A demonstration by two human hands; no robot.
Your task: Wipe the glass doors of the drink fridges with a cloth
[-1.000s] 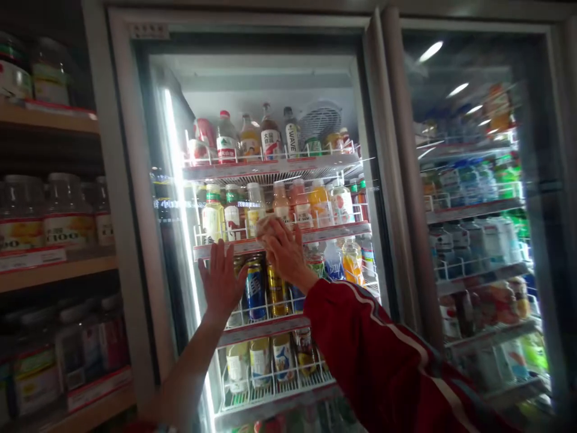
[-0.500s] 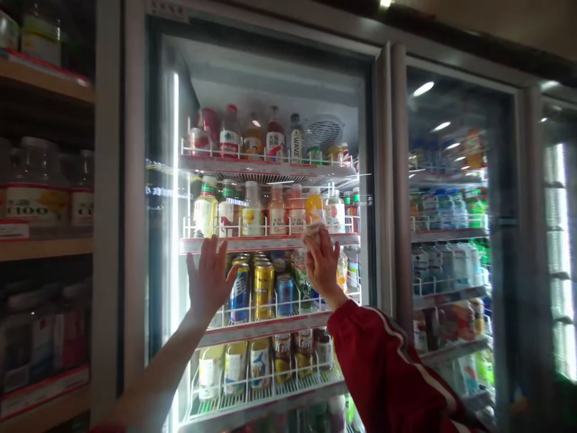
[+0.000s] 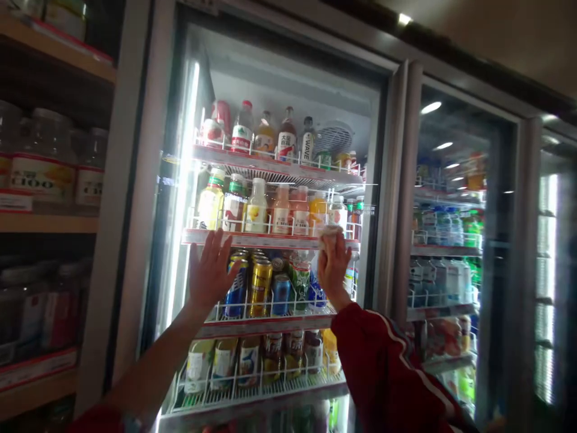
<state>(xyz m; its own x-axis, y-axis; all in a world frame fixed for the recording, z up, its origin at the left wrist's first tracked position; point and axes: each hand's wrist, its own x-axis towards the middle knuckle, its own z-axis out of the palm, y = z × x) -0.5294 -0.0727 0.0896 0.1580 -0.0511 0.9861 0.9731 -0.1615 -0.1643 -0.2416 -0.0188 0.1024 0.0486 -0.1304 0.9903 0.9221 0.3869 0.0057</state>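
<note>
My left hand (image 3: 210, 270) is raised flat against or just before the glass door (image 3: 288, 72) of a lit drinks fridge, its fingers apart and holding nothing. Under the fingers of my right hand (image 3: 333, 270) is a pale crumpled cloth (image 3: 331, 231), pressed to the same door. A red sleeve with a white stripe (image 3: 383, 361) covers my right arm, while my left forearm (image 3: 153, 355) is bare. Behind the glass, at hand height, stand juice bottles (image 3: 282, 210) and a row of cans (image 3: 260, 285).
Left of the door, wooden shelves (image 3: 49, 222) hold large jars (image 3: 42, 156). A second glass-doored fridge (image 3: 451, 240) with bottles stands to the right, past a metal door frame (image 3: 399, 198). Lower fridge shelves carry more bottles (image 3: 225, 364).
My right hand with the cloth has moved slightly right across the glass. My left hand stays in about the same place. The view has tilted and shifted a little.
</note>
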